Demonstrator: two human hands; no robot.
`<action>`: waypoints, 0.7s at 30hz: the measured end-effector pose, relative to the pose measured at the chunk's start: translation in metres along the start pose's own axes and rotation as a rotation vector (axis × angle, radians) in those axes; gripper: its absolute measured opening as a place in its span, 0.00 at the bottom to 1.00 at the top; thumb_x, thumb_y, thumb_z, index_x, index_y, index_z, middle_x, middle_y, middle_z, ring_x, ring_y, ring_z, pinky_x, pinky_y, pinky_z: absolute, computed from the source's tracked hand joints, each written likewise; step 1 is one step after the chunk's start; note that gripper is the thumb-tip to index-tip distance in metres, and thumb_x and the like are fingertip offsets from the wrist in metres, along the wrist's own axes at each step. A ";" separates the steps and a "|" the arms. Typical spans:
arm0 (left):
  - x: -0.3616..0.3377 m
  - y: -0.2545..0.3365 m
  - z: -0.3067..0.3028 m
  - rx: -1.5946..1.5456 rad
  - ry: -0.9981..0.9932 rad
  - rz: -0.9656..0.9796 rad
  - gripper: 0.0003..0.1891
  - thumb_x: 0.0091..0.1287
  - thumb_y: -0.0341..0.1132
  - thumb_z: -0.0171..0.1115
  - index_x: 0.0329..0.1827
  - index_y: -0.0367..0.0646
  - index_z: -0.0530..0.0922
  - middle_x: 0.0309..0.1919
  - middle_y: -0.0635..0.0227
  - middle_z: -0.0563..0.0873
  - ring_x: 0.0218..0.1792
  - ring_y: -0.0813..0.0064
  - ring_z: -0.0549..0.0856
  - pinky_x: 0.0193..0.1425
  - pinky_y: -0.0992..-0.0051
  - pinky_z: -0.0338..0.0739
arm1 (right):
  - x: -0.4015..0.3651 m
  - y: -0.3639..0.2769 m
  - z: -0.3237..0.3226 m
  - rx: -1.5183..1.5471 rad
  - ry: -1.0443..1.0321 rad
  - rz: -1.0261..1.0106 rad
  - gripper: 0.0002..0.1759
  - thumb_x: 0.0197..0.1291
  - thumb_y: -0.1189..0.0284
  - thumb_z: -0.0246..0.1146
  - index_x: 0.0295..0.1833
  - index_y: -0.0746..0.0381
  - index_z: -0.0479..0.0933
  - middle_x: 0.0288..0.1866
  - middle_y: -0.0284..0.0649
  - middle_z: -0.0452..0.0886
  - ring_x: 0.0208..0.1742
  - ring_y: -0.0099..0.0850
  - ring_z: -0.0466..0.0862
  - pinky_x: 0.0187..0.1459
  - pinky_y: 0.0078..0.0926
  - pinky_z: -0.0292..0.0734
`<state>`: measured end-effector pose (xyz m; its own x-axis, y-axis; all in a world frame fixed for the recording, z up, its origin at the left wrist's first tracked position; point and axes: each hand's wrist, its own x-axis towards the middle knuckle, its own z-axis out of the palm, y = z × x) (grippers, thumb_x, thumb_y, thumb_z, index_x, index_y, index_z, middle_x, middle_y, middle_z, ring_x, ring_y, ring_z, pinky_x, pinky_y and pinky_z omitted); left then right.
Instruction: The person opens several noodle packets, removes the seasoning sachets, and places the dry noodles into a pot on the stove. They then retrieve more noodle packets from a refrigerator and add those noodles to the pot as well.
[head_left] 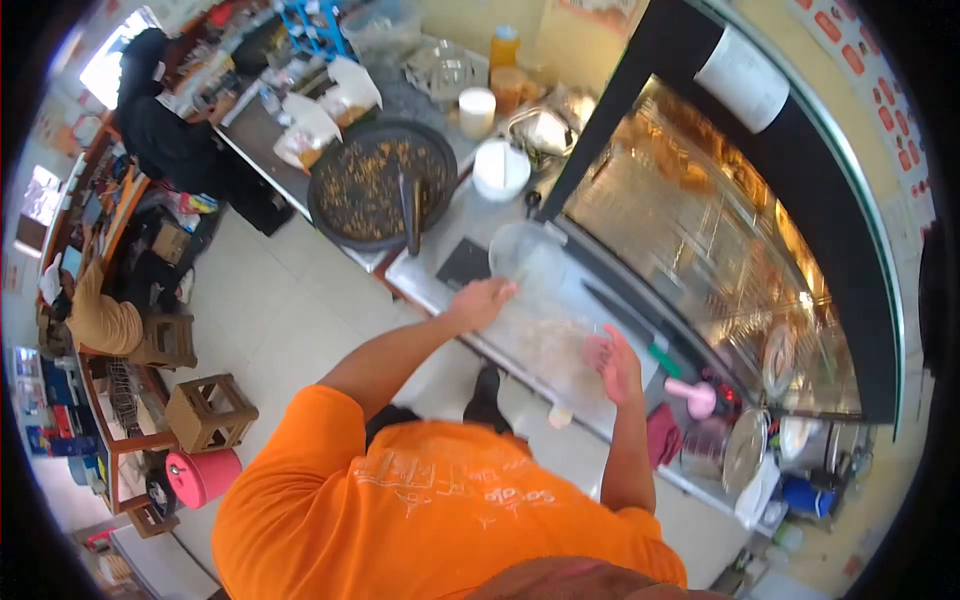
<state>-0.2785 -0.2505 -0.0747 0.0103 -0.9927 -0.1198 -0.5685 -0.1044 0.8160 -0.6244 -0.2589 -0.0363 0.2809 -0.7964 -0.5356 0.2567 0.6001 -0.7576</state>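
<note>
Clear plastic (530, 264) blurred, shirt lettering (437, 473) too small to read

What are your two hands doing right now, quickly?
Left hand: fingers curled near the clear round container; whether it grips anything cannot be told.
Right hand: open; nothing visibly held.

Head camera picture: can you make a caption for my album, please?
Bare hands and an orange shirt at a pale counter, near a big dark pan and a glass-fronted case.
</note>
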 end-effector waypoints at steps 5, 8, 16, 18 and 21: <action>0.033 -0.003 0.010 0.254 -0.098 -0.181 0.34 0.75 0.67 0.41 0.72 0.54 0.73 0.51 0.41 0.86 0.57 0.41 0.83 0.63 0.48 0.76 | 0.095 0.010 -0.063 -0.366 0.163 -0.123 0.32 0.65 0.73 0.61 0.74 0.60 0.64 0.42 0.40 0.83 0.36 0.28 0.82 0.34 0.27 0.78; 0.026 0.026 -0.001 0.329 -0.132 -0.213 0.32 0.77 0.64 0.40 0.52 0.48 0.84 0.48 0.47 0.88 0.54 0.44 0.85 0.60 0.48 0.77 | 0.126 0.038 -0.072 -0.993 0.406 -0.581 0.33 0.58 0.71 0.66 0.70 0.61 0.69 0.46 0.47 0.81 0.46 0.39 0.81 0.47 0.40 0.76; -0.006 0.011 0.047 -0.005 -0.067 0.140 0.23 0.80 0.53 0.46 0.62 0.47 0.79 0.48 0.53 0.89 0.49 0.52 0.87 0.54 0.59 0.78 | 0.069 0.034 0.010 -1.229 0.317 -0.765 0.29 0.51 0.72 0.66 0.63 0.60 0.75 0.50 0.52 0.78 0.56 0.51 0.77 0.59 0.50 0.70; -0.054 0.038 0.065 -0.148 -0.134 0.070 0.24 0.80 0.50 0.48 0.72 0.48 0.73 0.50 0.54 0.88 0.51 0.57 0.86 0.56 0.62 0.77 | 0.053 0.045 0.013 -1.204 0.277 -0.770 0.29 0.52 0.72 0.66 0.63 0.60 0.74 0.53 0.52 0.77 0.58 0.52 0.75 0.60 0.51 0.69; -0.105 0.029 0.065 -0.240 -0.209 -0.043 0.24 0.80 0.47 0.49 0.75 0.49 0.70 0.53 0.57 0.87 0.57 0.60 0.85 0.61 0.66 0.76 | 0.026 0.028 0.063 -1.235 0.176 -0.792 0.29 0.54 0.72 0.66 0.64 0.61 0.74 0.55 0.52 0.76 0.60 0.53 0.73 0.63 0.50 0.67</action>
<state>-0.3493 -0.1452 -0.0754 -0.1536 -0.9558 -0.2505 -0.3608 -0.1818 0.9148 -0.5513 -0.2581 -0.0481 0.3101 -0.9313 0.1911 -0.6715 -0.3569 -0.6494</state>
